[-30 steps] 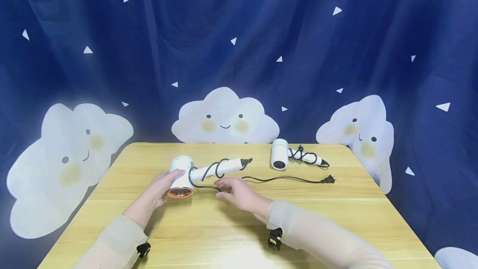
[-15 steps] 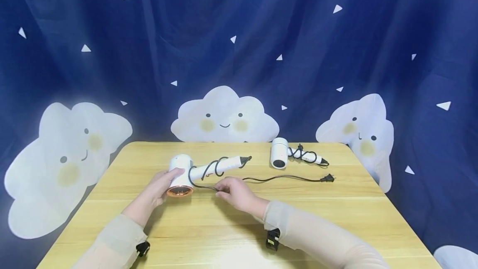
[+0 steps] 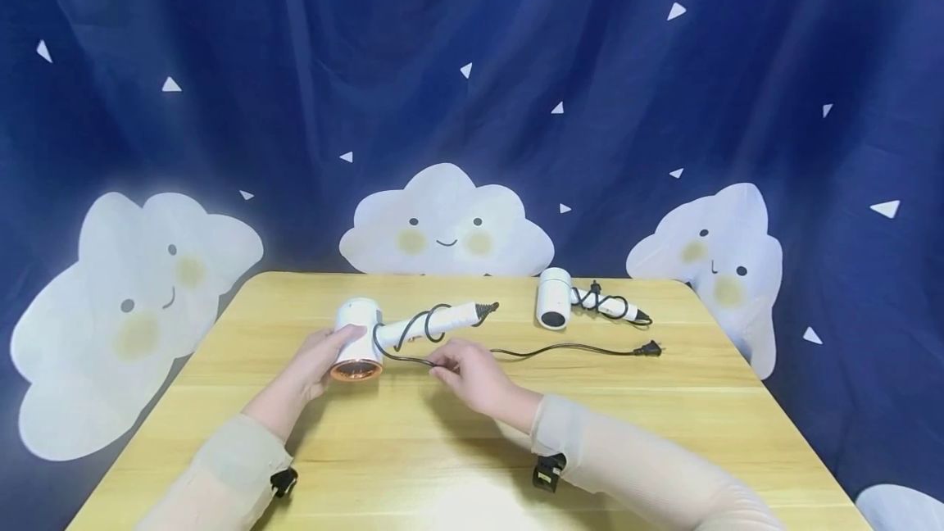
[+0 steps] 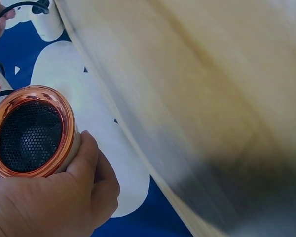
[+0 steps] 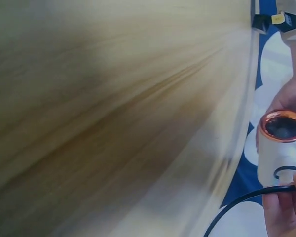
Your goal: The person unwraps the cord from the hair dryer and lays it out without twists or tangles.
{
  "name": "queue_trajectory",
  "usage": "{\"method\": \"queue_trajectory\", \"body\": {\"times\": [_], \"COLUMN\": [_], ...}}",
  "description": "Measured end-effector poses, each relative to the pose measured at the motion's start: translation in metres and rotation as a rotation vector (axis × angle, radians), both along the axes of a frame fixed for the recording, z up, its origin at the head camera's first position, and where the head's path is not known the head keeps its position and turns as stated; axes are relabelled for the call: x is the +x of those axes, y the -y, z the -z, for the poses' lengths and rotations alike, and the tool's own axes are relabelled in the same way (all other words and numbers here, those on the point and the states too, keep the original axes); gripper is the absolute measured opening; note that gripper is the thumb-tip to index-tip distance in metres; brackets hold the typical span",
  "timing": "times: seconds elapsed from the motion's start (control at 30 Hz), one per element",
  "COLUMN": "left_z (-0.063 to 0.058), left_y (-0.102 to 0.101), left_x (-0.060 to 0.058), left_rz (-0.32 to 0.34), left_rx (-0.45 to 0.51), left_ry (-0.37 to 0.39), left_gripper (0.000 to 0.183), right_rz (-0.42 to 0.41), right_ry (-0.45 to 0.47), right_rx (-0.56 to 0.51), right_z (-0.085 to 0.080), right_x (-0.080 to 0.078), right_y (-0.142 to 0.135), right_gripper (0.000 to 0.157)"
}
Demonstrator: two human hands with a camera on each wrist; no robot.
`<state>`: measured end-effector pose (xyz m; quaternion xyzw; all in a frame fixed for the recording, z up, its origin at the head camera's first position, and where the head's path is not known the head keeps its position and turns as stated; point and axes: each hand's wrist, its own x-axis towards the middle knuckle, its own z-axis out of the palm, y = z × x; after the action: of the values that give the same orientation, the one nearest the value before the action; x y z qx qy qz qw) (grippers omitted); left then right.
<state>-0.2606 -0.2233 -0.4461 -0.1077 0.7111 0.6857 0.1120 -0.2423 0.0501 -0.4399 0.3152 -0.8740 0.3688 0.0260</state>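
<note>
My left hand (image 3: 317,357) grips the head of a white hair dryer (image 3: 358,319) whose copper-coloured ring (image 4: 65,106) faces toward me. Its handle points right, with a black power cord (image 3: 401,358) looped loosely round it. Between thumb and fingers, my right hand (image 3: 472,375) pinches that cord just right of the dryer's head. In the right wrist view the cord (image 5: 246,195) runs from the fingers down to the left. Past my right hand it stretches over the table to a black plug (image 3: 649,349).
A second white hair dryer (image 3: 553,301) lies at the back right of the wooden table (image 3: 413,465), its own cord wound round the handle. Behind the table hangs a dark blue curtain (image 3: 413,105) with cloud figures.
Over the last second my right hand closes its fingertips on the cord, and the stretch toward the dryer's head lifts slightly. The left hand keeps its grip. The head view tilts a little.
</note>
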Motion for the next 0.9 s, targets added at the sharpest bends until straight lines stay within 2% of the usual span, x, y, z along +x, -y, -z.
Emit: {"method": "queue_trajectory", "body": {"times": [0.27, 0.53, 0.9], "left_z": [0.000, 0.001, -0.001], "left_y": [-0.001, -0.001, -0.001], "left_x": [-0.001, -0.002, 0.000], "left_rz": [0.003, -0.003, -0.004], "left_rx": [-0.017, -0.035, -0.046], "left_ry": [-0.003, 0.003, 0.002], "left_gripper": [0.063, 0.067, 0.068], "right_rz": [-0.029, -0.016, 0.040], "right_ry": [-0.108, -0.177, -0.192], "right_rx": [0.008, 0.036, 0.083], "right_z": [-0.009, -0.018, -0.045], "right_x": [0.004, 0.006, -0.002], "right_y": [0.000, -0.001, -0.004], "right_gripper": [0.011, 0.008, 0.003]}}
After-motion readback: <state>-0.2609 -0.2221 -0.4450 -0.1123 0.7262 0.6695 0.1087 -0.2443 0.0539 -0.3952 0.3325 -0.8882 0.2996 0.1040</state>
